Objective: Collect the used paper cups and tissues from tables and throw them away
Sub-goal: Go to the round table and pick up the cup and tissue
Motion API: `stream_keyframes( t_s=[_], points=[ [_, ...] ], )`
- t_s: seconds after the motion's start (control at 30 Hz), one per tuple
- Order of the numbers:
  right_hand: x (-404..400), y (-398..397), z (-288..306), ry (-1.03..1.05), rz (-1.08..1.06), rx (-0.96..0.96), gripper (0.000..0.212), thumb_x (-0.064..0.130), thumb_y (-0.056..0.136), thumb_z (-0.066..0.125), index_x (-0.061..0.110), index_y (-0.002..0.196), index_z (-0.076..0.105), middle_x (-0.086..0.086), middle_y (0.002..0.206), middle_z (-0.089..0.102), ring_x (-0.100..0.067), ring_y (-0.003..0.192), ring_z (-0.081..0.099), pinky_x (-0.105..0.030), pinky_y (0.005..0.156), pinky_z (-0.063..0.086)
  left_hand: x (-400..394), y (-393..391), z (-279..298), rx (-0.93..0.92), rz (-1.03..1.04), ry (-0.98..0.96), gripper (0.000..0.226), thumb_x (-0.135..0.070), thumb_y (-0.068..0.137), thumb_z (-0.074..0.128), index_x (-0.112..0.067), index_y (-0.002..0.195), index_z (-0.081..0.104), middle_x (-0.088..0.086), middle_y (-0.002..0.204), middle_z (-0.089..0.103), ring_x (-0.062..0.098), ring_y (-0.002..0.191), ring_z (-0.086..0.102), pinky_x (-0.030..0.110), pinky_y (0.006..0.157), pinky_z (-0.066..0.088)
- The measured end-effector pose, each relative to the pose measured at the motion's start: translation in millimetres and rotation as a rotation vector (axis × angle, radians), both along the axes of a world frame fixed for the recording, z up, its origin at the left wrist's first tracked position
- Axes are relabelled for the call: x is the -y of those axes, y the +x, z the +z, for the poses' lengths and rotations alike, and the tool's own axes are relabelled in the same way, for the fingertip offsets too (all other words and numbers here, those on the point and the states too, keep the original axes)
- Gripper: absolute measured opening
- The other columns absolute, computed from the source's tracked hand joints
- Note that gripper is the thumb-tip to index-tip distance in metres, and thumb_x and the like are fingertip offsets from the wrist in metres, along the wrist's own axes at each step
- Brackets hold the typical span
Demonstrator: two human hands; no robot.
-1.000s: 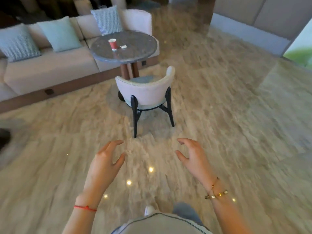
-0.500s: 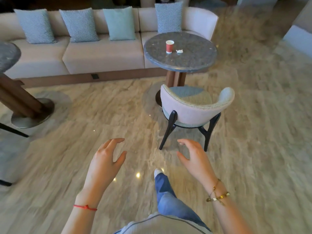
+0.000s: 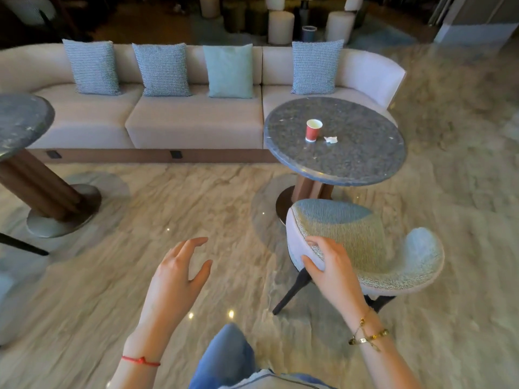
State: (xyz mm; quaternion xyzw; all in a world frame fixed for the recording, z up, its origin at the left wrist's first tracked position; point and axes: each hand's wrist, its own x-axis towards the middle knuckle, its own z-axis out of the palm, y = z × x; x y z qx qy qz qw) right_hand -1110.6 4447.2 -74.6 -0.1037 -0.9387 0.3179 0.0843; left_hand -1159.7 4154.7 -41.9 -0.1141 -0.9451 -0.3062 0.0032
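Plainly hidden: the round table's (image 3: pixel 365 153) pedestal stood mostly behind its own top and the chair (image 3: pixel 365 248); a second table (image 3: pixel 19 122) far left of the round table was cut by the frame edge, only part of its top and its brown column showing.
Hard to make out: the room beyond the sofa (image 3: pixel 182 116) was dark, with pale cylinders and a small bin-like shape that could not be identified; the floor was smeared by blur.
Paper cup: a red paper cup (image 3: pixel 313 130) stood upright near the middle of the round table.
Tissue: a crumpled white tissue (image 3: pixel 331 139) lay on the round table just right of the cup, apart from it.
In the way: the chair stood against the near side of the round table, between the person and the cup.
Right hand: the right hand (image 3: pixel 331 265) overlapped the chair's back rim, fingers loosely curved; whether it touched the rim could not be told.
Left hand: the left hand (image 3: pixel 179 273) hovered released, fingers spread, well left of the chair, holding nothing.
Sofa: behind the round table, it carried four cushions.
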Motion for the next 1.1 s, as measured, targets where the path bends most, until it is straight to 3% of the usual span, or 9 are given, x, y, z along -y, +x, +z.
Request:
stream_keyframes(
  t_s=[0.1, 0.3, 0.57, 0.73, 1.1],
  points=[
    [-8, -53, -8, 0.006, -0.001, 0.006, 0.035, 0.028, 0.088, 0.065, 0.02, 0.121, 0.057, 0.008, 0.117, 0.059, -0.011, 0.114, 0.048, -0.013, 0.091, 0.03, -10, -58, -5, 0.0, -0.005, 0.004, 0.04, -0.028, 0.085, 0.069, -0.026, 0.123, 0.058, -0.006, 0.118, 0.063, 0.018, 0.11, 0.061, 0.025, 0.086, 0.043],
    [-21, -175, -23, -0.005, -0.029, 0.002, 0.035, 0.029, 0.089, 0.063, 0.02, 0.122, 0.056, 0.005, 0.12, 0.06, -0.014, 0.116, 0.05, -0.027, 0.098, 0.04, -30, -199, -12, -0.029, -0.064, 0.029, 0.041, -0.026, 0.087, 0.067, -0.024, 0.126, 0.056, -0.007, 0.124, 0.06, 0.016, 0.116, 0.057, 0.022, 0.088, 0.04],
    [-51, -336, -23, -0.03, -0.215, -0.023, 0.037, 0.027, 0.088, 0.064, 0.02, 0.124, 0.056, 0.006, 0.12, 0.058, -0.013, 0.118, 0.047, -0.017, 0.096, 0.033, -80, -402, -8, -0.056, -0.296, 0.018, 0.045, -0.029, 0.088, 0.064, -0.026, 0.13, 0.05, -0.009, 0.129, 0.057, 0.012, 0.113, 0.058, 0.022, 0.087, 0.044],
    [-91, -402, -24, -0.006, -0.358, -0.001, 0.04, 0.025, 0.089, 0.063, 0.018, 0.127, 0.053, -0.001, 0.125, 0.056, -0.02, 0.117, 0.046, -0.024, 0.096, 0.036, -140, -498, -11, -0.055, -0.474, 0.032, 0.047, -0.028, 0.087, 0.065, -0.023, 0.131, 0.049, -0.004, 0.128, 0.058, 0.017, 0.115, 0.058, 0.033, 0.091, 0.049],
    [-221, -514, -59, -0.014, -0.555, 0.094, 0.046, 0.022, 0.09, 0.062, 0.012, 0.133, 0.048, -0.01, 0.132, 0.05, -0.027, 0.124, 0.041, -0.034, 0.104, 0.035, -333, -635, -59, 0.031, -0.734, 0.03, 0.066, -0.026, 0.086, 0.066, -0.021, 0.144, 0.034, 0.001, 0.143, 0.042, 0.02, 0.128, 0.044, 0.036, 0.102, 0.044]
  ],
)
